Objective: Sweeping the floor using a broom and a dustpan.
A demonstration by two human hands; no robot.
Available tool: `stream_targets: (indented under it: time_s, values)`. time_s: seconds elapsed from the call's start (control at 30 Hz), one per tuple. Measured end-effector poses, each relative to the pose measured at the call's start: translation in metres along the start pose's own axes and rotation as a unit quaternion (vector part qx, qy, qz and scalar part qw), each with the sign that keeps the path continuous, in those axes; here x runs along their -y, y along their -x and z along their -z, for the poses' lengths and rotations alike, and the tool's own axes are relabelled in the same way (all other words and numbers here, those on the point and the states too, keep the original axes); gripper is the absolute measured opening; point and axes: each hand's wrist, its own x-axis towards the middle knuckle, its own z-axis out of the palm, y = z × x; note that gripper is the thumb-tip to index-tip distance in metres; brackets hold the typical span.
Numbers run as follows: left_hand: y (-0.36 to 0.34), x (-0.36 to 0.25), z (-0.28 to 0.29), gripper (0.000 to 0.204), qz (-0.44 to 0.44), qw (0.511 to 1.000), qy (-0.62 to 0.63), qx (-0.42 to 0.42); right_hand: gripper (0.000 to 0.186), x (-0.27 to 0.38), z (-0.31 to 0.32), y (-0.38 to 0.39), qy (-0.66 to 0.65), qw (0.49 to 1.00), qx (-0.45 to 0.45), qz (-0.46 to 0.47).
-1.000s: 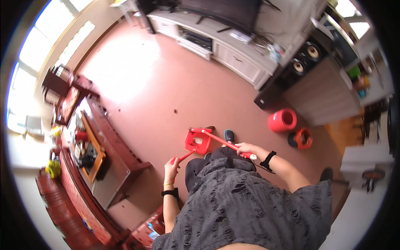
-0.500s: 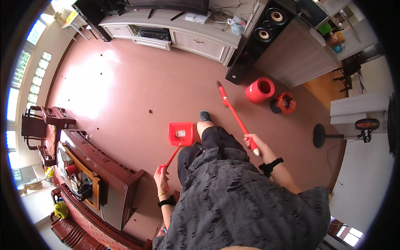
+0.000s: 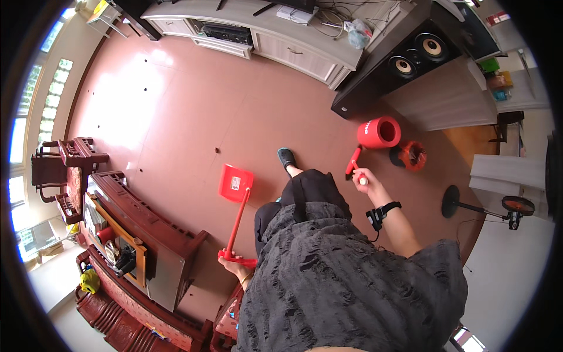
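Reddish-brown tiled floor (image 3: 176, 111), glossy, with bright window glare toward 10 o'clock. Pale low media cabinet (image 3: 275, 44) along the wall at 12 o'clock; black speaker (image 3: 410, 58) with two cones at 1 o'clock. Dark carved wooden table (image 3: 146, 240) at 8 o'clock, matching wooden chair (image 3: 70, 170) at 9 o'clock. Windows (image 3: 50, 88) curving along the left rim. Standing fan (image 3: 487, 205) at 3 o'clock.

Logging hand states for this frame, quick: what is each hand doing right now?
Left hand: closed on the handle of the red dustpan.
Right hand: closed around the red broom handle.
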Motion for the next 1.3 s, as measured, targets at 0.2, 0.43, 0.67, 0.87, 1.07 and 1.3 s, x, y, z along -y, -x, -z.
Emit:
stream_targets:
  time_s: [0.2,0.43,0.67,0.87,1.07,1.3]
  values:
    - [-0.012,-0.002,-0.055,0.038,0.025,0.994,0.070,-0.075,0.013,-0.019,-0.139,-0.017,0.110,0.978,0.058,-0.169]
    - [-0.040,-0.002,-0.090,0.038,-0.036,0.996,0.020,-0.075,0.010,-0.020,-0.265,-0.080,0.131,0.945,0.157,-0.257]
    - [-0.055,-0.007,-0.083,0.040,-0.031,0.992,0.031,-0.121,0.022,-0.006,-0.304,-0.086,0.021,0.963,0.211,-0.166]
    - [-0.061,-0.020,-0.092,0.042,-0.043,0.990,0.037,-0.132,0.026,0.056,-0.277,-0.059,-0.092,0.950,0.103,-0.279]
    - [-0.071,-0.041,-0.087,0.041,-0.024,0.991,0.034,-0.130,0.020,0.073,-0.307,-0.030,0.079,0.988,0.007,-0.134]
    - [-0.081,-0.044,-0.094,0.044,-0.034,0.984,0.010,-0.174,0.013,0.075,-0.337,-0.123,0.105,0.969,-0.129,-0.180]
